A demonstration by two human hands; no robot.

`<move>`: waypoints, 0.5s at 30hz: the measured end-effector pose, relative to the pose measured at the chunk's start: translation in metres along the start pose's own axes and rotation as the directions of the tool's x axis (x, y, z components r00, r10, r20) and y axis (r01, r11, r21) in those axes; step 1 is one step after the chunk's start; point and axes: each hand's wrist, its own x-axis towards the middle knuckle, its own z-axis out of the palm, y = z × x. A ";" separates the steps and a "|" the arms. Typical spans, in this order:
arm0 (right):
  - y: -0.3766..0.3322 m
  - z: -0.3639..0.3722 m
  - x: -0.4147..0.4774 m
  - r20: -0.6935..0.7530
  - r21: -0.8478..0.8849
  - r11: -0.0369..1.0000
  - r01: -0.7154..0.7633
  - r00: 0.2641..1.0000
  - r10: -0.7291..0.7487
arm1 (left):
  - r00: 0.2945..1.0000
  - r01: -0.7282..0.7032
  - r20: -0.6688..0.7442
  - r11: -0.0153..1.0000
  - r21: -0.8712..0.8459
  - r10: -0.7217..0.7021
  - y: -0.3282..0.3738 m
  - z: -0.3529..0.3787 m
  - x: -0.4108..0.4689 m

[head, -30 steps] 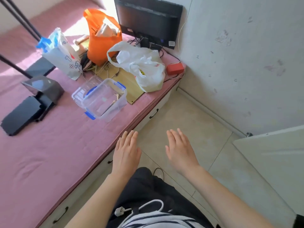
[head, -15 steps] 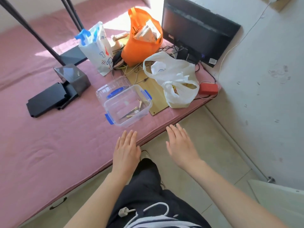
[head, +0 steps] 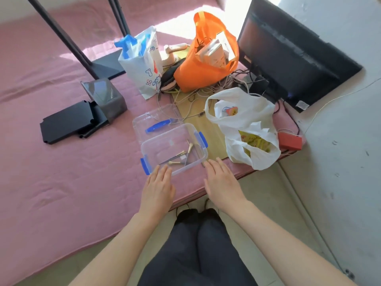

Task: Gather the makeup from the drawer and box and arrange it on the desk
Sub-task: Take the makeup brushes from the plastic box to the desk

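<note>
A clear plastic box (head: 162,141) with blue clips stands open on the pink-covered desk (head: 61,172). Its clear lid (head: 152,118) lies just behind it. Several thin makeup brushes (head: 181,155) with pale handles lie on the box floor. My left hand (head: 157,188) hovers flat, fingers straight, with its fingertips at the box's near wall. To the right, my right hand (head: 221,182) is also flat and empty, its fingertips close to the box's near right corner. No drawer shows in this view.
Behind the box stand a white printed bag (head: 142,60), an orange bag (head: 206,58) with cartons, a white plastic bag (head: 247,124), a black monitor (head: 288,52), tangled cables and a red block (head: 289,141). A black organizer (head: 82,112) lies left. The wall is close on the right.
The view has swung up from the floor onto the desk. Both hands have come forward from above the floor to the box's near edge, still flat and empty.
</note>
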 end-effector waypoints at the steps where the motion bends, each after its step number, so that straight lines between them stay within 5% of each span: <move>1: 0.003 0.001 0.010 0.007 0.003 1.000 0.009 1.000 -0.009 | 1.000 0.016 0.005 1.000 -0.008 -0.016 -0.001 0.003 0.008; 9: 0.024 0.021 0.094 0.146 0.013 0.992 0.128 0.981 -0.129 | 0.987 0.143 0.089 0.986 -0.090 -0.135 -0.016 0.033 0.068; 15: 0.026 0.051 0.156 0.294 0.276 0.961 0.014 0.951 -0.098 | 0.939 0.341 0.136 0.902 -0.265 -0.315 -0.034 0.070 0.115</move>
